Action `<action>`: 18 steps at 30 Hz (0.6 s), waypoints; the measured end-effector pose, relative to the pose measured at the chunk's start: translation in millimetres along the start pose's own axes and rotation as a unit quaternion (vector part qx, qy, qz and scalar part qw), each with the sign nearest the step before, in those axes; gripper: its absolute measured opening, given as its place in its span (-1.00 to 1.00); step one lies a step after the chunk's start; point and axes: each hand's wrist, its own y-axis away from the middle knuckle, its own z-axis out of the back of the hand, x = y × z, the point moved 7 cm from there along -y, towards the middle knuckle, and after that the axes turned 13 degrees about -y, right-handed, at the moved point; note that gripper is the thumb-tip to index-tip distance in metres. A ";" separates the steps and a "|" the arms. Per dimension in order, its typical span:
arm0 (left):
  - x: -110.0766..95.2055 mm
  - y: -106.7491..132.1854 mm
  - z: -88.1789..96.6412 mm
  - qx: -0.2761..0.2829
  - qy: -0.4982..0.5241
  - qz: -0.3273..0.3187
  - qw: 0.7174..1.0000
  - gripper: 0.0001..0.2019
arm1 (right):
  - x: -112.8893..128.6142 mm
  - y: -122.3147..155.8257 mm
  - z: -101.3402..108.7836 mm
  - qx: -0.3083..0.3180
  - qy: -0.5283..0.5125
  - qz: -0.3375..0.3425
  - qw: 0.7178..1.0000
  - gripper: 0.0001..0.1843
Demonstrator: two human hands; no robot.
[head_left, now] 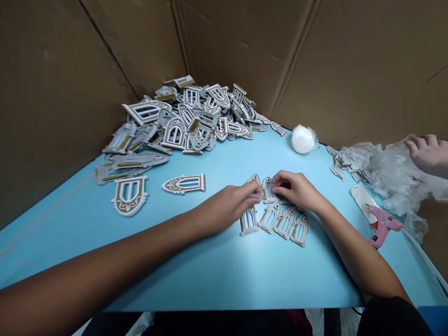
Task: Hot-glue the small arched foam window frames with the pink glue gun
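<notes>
My left hand (233, 206) and my right hand (293, 187) meet low at the middle of the pale blue table (196, 275). Their fingertips rest on small grey-and-brown arched window cutouts (266, 190), which are partly hidden beneath them. I cannot tell whether either hand grips a piece. Just below my hands lies a row of several similar arched cutouts (276, 221).
A large heap of foam window cutouts (185, 122) fills the far corner against cardboard walls (353, 60). Beyond it are a white fluffy ball (303, 139), a pink glue gun (383, 225), crumpled clear plastic (395, 179) and another person's hand (429, 154).
</notes>
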 end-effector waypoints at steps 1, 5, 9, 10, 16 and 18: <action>1.0 -0.5 0.1 -0.002 -0.004 0.004 1.000 -0.77 | 0.5 -0.7 -1.7 0.000 0.002 0.003 1.000 -0.90; 1.0 -1.6 0.1 0.002 0.005 0.011 1.000 -0.76 | 3.1 -2.4 -3.8 0.004 0.008 0.014 1.000 -0.88; -0.7 -1.7 -2.8 0.013 0.006 0.010 1.000 -0.74 | 9.3 -3.4 -8.0 0.029 0.064 0.059 0.996 -0.87; -0.9 -1.8 -3.0 0.011 0.009 0.011 1.000 -0.75 | 11.1 -3.5 -9.0 0.031 0.083 0.074 0.993 -0.86; 4.5 -2.2 4.1 -0.037 0.109 0.062 0.991 -0.74 | 14.6 0.9 -9.5 0.021 0.148 0.090 0.985 -0.84; 9.7 -2.2 7.5 -0.060 0.153 0.104 0.981 -0.69 | 16.3 4.8 -13.8 0.056 0.150 0.102 0.982 -0.90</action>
